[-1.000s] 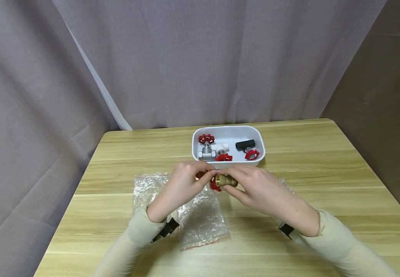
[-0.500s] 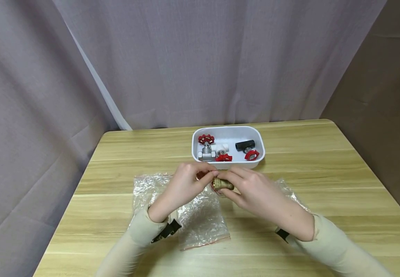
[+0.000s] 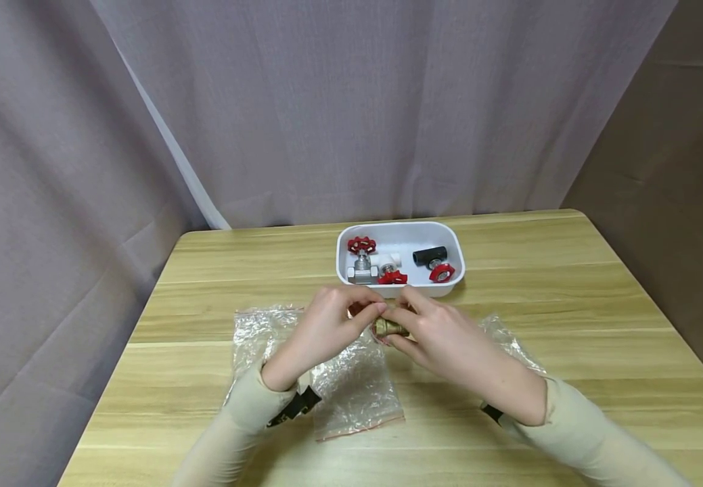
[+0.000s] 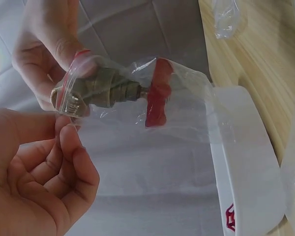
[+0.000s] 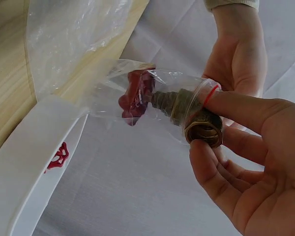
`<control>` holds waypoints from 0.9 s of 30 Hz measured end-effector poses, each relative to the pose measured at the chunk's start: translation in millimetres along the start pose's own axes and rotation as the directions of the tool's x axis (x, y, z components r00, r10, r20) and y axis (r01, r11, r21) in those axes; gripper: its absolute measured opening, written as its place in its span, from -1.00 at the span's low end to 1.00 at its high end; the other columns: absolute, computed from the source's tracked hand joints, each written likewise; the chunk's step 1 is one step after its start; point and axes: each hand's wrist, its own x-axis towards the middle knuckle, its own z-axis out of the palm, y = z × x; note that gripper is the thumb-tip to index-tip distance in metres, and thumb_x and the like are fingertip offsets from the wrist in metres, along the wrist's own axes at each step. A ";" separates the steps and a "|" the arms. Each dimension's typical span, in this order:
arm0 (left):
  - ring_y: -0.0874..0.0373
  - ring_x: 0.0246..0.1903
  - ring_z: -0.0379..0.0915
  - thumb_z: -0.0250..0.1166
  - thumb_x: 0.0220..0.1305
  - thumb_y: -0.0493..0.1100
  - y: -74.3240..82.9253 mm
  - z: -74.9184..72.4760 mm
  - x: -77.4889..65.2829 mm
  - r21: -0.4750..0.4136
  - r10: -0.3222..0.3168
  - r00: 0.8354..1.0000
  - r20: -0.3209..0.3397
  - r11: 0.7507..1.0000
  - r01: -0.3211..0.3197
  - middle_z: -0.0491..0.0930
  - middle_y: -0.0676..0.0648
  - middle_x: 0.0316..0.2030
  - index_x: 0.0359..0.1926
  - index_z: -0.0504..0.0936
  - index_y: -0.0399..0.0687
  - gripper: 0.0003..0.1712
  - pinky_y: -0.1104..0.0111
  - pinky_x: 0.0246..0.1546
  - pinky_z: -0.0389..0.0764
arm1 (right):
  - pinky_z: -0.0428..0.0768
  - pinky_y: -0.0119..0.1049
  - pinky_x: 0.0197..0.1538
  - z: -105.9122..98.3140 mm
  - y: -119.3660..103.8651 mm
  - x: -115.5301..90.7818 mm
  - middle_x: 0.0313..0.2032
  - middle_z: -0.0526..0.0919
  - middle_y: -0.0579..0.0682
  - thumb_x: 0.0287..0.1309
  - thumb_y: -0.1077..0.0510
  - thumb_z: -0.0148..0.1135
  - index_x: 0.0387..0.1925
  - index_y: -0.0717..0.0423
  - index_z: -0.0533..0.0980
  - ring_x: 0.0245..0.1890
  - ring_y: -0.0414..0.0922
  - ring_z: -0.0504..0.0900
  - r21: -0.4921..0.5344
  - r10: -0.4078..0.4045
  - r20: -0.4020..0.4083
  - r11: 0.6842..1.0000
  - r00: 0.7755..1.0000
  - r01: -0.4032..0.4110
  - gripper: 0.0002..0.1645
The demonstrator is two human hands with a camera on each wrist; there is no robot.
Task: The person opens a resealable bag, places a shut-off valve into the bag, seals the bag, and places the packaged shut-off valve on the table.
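A brass gate valve (image 3: 390, 329) with a red handwheel (image 4: 159, 93) hangs wheel-first inside a small clear zip bag (image 4: 191, 93). Its threaded pipe end (image 5: 202, 135) is at the bag's red-striped mouth. My right hand (image 3: 448, 335) holds the brass body between thumb and fingers at that end. With thumb and fingertips, my left hand (image 3: 333, 325) pinches the edge of the bag's mouth beside the valve. From the head view the handwheel is mostly hidden beneath the brass body.
Behind the hands stands a white tray (image 3: 401, 291) holding a silver valve (image 3: 362, 269), a white valve (image 3: 388, 264) and a black valve (image 3: 430, 256), all with red wheels. Clear bags (image 3: 357, 392) lie under the left forearm; another bag (image 3: 509, 345) lies by the right wrist.
My right hand has shifted slightly left and down, turning the brass valve so its red wheel points downward. The left hand has stayed almost in place at the bag's mouth.
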 end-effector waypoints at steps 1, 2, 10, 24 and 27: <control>0.35 -0.49 0.51 0.29 0.38 -0.21 0.4 0.5 0.1 0.005 0.004 1.000 0.001 1.000 -0.004 0.69 0.10 -0.41 -0.22 0.76 -0.08 -0.88 0.49 -0.51 0.56 | 0.56 -0.50 -0.46 0.3 0.1 -0.2 -0.19 0.51 -0.06 0.08 0.06 0.52 0.05 0.17 0.66 -0.50 -0.26 0.53 0.000 0.008 0.004 1.000 1.000 -0.008 -0.50; 0.36 -0.50 0.50 0.29 0.38 -0.22 0.5 0.9 0.2 0.011 0.008 1.000 0.000 1.000 -0.008 0.69 0.10 -0.41 -0.22 0.76 -0.08 -0.88 0.49 -0.52 0.55 | 0.55 -0.49 -0.46 0.4 0.0 -0.3 -0.19 0.50 -0.07 0.07 0.05 0.52 0.05 0.16 0.66 -0.50 -0.26 0.53 -0.006 0.015 0.006 1.000 1.000 -0.015 -0.49; 0.35 -0.53 0.43 0.30 0.37 -0.23 0.2 6.0 0.4 0.039 0.042 0.999 -0.016 0.998 -0.041 0.64 0.08 -0.46 -0.24 0.73 -0.13 -0.90 0.49 -0.53 0.52 | 0.65 -0.29 -0.41 2.8 3.8 -2.4 -0.18 0.68 -0.02 0.09 -0.08 0.50 -0.04 0.13 0.69 -0.38 -0.15 0.66 -0.127 0.007 -0.013 0.992 1.000 -0.009 -0.52; 0.30 -0.51 0.43 0.27 0.40 -0.22 2.2 7.3 5.5 0.047 0.017 1.000 -0.025 0.999 -0.016 0.62 0.09 -0.44 -0.26 0.72 -0.10 -0.89 0.47 -0.50 0.50 | 0.68 -0.28 -0.45 9.5 5.5 -9.3 -0.18 0.72 0.10 0.08 0.15 0.51 0.03 0.23 0.59 -0.49 -0.08 0.69 -0.069 0.064 -0.024 0.995 0.998 -0.066 -0.52; 0.31 -0.48 0.47 0.28 0.41 -0.22 1.6 6.0 4.9 0.072 0.014 0.999 -0.041 0.997 -0.011 0.65 0.07 -0.39 -0.24 0.72 -0.10 -0.89 0.46 -0.44 0.55 | 0.70 -0.29 -0.42 14.4 5.4 -10.0 -0.10 0.67 0.13 0.09 0.22 0.49 0.12 0.29 0.54 -0.44 -0.02 0.71 -0.027 0.094 0.001 0.995 0.996 -0.094 -0.45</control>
